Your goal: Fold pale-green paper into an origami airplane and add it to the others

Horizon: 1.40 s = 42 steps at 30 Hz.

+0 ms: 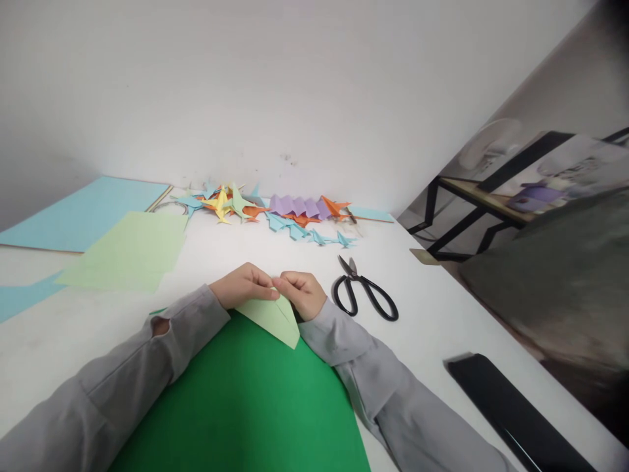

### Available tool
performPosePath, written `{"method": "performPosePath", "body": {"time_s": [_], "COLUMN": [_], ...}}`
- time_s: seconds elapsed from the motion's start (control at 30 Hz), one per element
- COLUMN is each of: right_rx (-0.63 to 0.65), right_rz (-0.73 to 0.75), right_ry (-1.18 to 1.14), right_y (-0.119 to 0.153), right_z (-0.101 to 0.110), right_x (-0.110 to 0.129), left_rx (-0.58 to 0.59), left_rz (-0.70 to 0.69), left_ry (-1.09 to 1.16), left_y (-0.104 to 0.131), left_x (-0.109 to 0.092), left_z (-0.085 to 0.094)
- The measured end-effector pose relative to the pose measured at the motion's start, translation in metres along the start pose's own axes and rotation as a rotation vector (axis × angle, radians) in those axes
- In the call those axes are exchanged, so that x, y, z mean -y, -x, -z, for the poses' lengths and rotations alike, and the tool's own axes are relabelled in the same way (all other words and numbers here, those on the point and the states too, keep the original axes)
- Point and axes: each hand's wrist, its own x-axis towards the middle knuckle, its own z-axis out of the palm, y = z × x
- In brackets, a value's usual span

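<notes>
A folded piece of light green paper is pinched at its far edge between my two hands, over a large green sheet. My left hand grips it from the left, thumb lying on top. From the right, my right hand closes on the same edge, and the fingertips of both hands nearly meet. A crease line runs across the paper, whose pointed end hangs toward me. Some fingers are hidden behind the paper.
Black-handled scissors lie right of my hands. Folded paper pieces line the wall, with a purple pleated strip. Light green sheets and a blue sheet rest at left. A black object lies near right.
</notes>
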Motion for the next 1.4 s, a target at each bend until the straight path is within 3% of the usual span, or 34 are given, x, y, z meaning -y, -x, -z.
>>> {"method": "performPosePath", "body": {"time_s": [0.13, 0.37, 0.53, 0.9, 1.4], "right_rx": [0.022, 0.076, 0.043, 0.101, 0.051], "right_rz": [-0.009, -0.008, -0.057, -0.094, -0.130], "right_ry": [0.006, -0.001, -0.100, -0.164, -0.296], "right_y": [-0.0009, 0.0001, -0.0012, 0.0000, -0.0013], "right_z": [0.0021, 0.0029, 0.0029, 0.0072, 0.0063], "right_x": [-0.0017, -0.0027, 0.0007, -0.0004, -0.0007], "left_rx": [-0.064, -0.101, -0.135, 0.070, 0.078], "left_rz": [-0.045, 0.015, -0.057, -0.004, -0.016], "left_ry": [0.046, 0.088, 0.056, 0.106, 0.159], "left_y": [-0.0016, -0.0031, -0.0024, 0.0020, 0.0024], "left_x": [0.0032, 0.0062, 0.0038, -0.0002, 0.0043], "left_z": [-0.0016, -0.0029, -0.0055, -0.0015, -0.0004]}}
